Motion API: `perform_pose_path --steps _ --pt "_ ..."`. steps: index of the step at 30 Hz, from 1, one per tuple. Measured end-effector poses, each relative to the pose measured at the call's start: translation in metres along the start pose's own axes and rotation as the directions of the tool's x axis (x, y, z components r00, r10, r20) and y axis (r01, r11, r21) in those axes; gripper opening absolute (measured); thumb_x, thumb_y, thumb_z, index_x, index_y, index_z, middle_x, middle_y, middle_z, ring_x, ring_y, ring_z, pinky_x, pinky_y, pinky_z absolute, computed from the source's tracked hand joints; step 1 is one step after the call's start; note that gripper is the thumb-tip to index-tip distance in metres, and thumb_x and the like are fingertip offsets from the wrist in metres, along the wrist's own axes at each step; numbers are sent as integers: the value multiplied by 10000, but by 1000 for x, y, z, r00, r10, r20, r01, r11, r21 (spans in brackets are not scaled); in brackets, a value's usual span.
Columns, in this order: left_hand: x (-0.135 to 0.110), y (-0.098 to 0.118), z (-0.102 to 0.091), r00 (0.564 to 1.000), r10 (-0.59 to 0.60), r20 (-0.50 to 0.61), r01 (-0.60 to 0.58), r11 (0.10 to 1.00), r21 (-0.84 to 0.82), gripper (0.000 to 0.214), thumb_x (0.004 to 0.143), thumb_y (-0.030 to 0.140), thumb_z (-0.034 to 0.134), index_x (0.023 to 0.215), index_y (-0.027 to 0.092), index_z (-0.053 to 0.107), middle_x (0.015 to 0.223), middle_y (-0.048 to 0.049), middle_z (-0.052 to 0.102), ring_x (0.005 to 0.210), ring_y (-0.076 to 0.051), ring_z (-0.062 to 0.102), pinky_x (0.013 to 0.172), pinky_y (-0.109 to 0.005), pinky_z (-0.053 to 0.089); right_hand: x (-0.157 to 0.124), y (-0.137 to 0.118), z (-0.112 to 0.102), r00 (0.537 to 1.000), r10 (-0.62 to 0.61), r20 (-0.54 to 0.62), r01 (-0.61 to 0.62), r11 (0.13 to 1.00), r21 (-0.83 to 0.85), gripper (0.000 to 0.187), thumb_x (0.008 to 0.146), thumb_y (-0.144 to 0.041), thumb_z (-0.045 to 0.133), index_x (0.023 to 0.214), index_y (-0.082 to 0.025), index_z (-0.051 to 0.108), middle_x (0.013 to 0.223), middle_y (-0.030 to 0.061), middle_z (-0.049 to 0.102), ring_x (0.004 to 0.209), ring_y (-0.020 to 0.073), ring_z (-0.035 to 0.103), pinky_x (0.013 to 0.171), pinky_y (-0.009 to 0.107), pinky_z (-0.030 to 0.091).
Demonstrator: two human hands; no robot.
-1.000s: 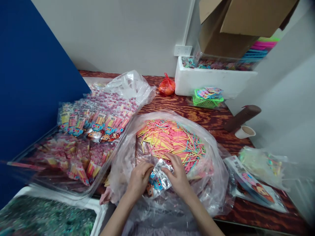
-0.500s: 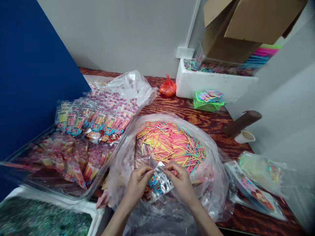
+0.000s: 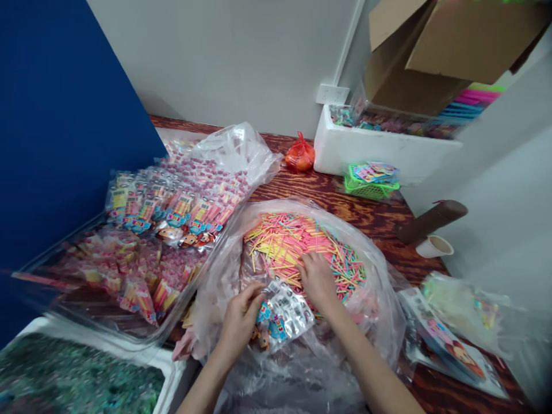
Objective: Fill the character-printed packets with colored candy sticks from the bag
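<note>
A small silver plastic packet (image 3: 288, 313) with blue lettering and cartoon prints is pinched at its upper left edge by my left hand (image 3: 240, 315). My right hand (image 3: 318, 282) is off the packet, its fingers bent slightly apart over the pile of thin coloured sticks (image 3: 284, 247). Its fingertips touch the pink and yellow sticks; none is plainly in its grip. The sticks are pink, yellow and teal, lying loose in a large clear plastic bag (image 3: 379, 270) whose mouth is spread wide around them.
A clear tray (image 3: 172, 328) on the left carries many filled packets (image 3: 181, 213). Below it stands a foam box (image 3: 166, 382) of green pieces. Behind are a red bag of round fruit (image 3: 300, 155), a green basket (image 3: 371, 188) and a foam box (image 3: 379, 149). A paper cup (image 3: 434, 247) stands right.
My right hand has let go of the packet and moved up onto the sticks. My left hand keeps the packet. The whole view has shifted slightly.
</note>
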State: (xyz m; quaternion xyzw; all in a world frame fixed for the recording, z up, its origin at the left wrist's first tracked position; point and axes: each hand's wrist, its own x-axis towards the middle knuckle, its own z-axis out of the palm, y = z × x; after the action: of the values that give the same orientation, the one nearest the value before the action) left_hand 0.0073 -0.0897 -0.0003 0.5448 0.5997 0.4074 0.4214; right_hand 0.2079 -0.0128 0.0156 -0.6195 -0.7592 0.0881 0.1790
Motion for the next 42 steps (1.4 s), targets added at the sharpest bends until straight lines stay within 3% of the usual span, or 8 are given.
perform_pose_path --steps 3,7,15,19,24,33,39,42 --pt "1 2 0 1000 1 -22 -3 996 -95 181 829 305 554 859 167 667 819 -31 672 779 -174 613 707 -254 473 17 -4 9 997 -28 78 49 957 -285 134 880 -131 523 930 -135 647 960 148 624 953 277 501 801 379 377" --pt "1 4 -1 998 -66 -16 61 974 -220 204 781 355 620 743 154 622 693 -1 594 662 -137 553 605 -214 437 28 -13 13 982 -84 172 139 929 -341 221 852 -34 474 991 -88 637 990 180 614 943 280 494 794 392 352" --pt "-2 6 -5 982 -183 -49 164 951 -263 319 770 473 617 787 163 690 716 -3 648 679 -152 572 624 -220 448 38 -2 11 984 -24 178 59 979 -194 219 874 -47 433 971 -102 621 1013 180 645 959 268 534 801 358 335" --pt "-4 1 -5 978 -200 -50 178 941 -286 294 728 451 662 814 175 716 722 -3 663 695 -164 586 649 -229 457 46 11 4 984 57 170 -51 998 -41 141 912 -162 453 940 -157 592 878 121 685 828 236 595 704 310 341" --pt "-1 -1 2 981 -194 24 190 918 -347 276 730 422 671 828 165 654 640 30 572 570 -119 502 528 -201 387 58 25 -7 971 132 198 -182 950 255 112 865 -185 509 756 -208 512 698 16 662 691 171 609 646 254 367" --pt "8 2 3 992 -120 -24 114 976 -186 312 790 451 586 806 155 682 738 -17 651 715 -174 576 648 -240 437 55 39 0 944 166 285 -326 600 730 90 808 -182 474 726 -219 461 598 -42 619 553 126 612 588 235 465" --pt "19 11 -3 998 -58 -37 53 991 -124 296 827 433 559 855 169 691 754 -12 673 700 -169 602 630 -241 463 39 37 -3 915 135 381 -404 329 853 212 705 -342 656 661 -199 506 551 -33 591 492 115 561 521 241 451" --pt "27 28 3 996 62 -61 -67 994 -89 263 872 391 524 843 180 677 813 -29 694 779 -189 640 707 -268 500 18 28 -3 878 71 473 -477 174 861 264 666 -392 717 730 -189 562 592 -22 606 520 120 572 542 255 459"
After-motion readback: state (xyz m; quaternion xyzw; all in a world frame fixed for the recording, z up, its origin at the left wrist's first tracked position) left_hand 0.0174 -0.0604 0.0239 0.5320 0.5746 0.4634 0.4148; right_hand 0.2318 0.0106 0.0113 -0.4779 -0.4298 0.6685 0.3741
